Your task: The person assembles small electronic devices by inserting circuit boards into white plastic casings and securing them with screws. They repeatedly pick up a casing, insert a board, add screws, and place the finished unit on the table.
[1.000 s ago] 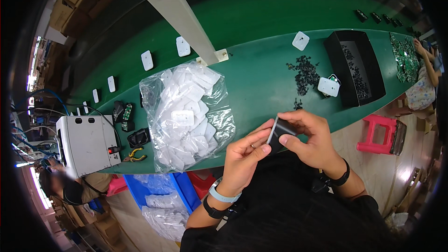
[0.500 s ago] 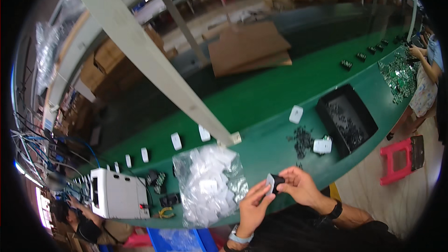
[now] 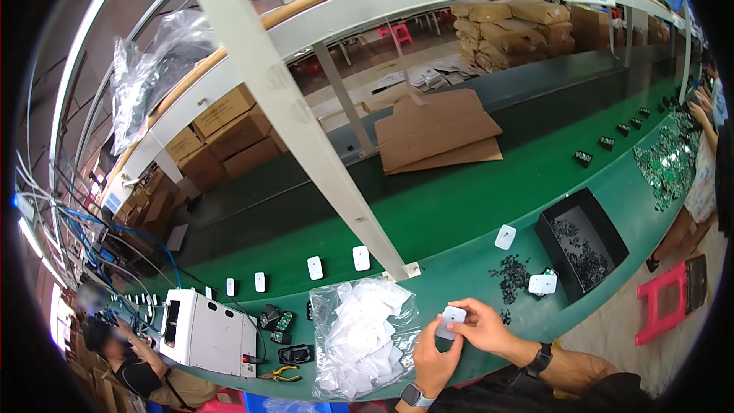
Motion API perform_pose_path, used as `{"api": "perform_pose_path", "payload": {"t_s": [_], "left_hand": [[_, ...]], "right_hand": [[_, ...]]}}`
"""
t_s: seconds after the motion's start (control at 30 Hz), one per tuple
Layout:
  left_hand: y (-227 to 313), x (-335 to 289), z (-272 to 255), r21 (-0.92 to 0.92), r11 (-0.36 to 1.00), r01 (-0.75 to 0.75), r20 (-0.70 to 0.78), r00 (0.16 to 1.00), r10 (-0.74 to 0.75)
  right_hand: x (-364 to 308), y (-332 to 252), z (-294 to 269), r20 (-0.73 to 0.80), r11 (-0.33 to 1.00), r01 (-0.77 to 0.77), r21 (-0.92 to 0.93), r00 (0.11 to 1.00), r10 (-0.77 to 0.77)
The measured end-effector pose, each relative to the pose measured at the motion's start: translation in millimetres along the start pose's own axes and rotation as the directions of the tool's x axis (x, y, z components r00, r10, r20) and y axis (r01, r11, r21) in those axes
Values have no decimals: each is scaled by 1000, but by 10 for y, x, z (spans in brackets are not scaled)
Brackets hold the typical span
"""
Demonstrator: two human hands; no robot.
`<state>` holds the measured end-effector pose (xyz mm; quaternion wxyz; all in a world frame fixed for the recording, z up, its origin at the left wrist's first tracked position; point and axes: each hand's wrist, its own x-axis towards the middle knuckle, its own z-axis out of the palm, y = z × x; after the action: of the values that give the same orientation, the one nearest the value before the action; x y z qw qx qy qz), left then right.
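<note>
We pinch one white-faced piece (image 3: 451,320) between left hand (image 3: 433,359) and right hand (image 3: 486,329) over the bench (image 3: 451,279), seemingly partway along — similar pieces (image 3: 361,258) line the belt (image 3: 466,210), while many white plates (image 3: 371,336) remain in the bag (image 3: 324,320).

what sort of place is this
Most likely an electronics assembly line in a factory: flat white rounded plates sit spaced along a long green flat belt, a heap of green circuit boards lies at the right, and large brown cardboard cartons are stacked beyond.
</note>
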<state>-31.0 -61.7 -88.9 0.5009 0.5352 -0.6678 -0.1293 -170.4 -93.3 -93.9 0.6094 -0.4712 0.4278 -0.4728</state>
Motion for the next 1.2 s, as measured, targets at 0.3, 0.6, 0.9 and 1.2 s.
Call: {"api": "perform_pose_path", "payload": {"t_s": [0.3,0.6,0.9,1.2], "left_hand": [[-535,-456,-206,125,992,2,91,996,-13],[-363,-336,-704,231,972,44,-5,999,-43],[-682,-353,-779,596,776,206,163,916,-367],[-473,-154,-1067,697,713,79,198,934,-297]], "right_hand": [[2030,42,-597,132,763,71,-643,991,18],[2506,-105,-514,139,400,138,-906,990,-25],[2356,-172,-576,115,448,118,-886,993,-36],[302,-516,-362,318,405,495,-768,845,-429]]}}
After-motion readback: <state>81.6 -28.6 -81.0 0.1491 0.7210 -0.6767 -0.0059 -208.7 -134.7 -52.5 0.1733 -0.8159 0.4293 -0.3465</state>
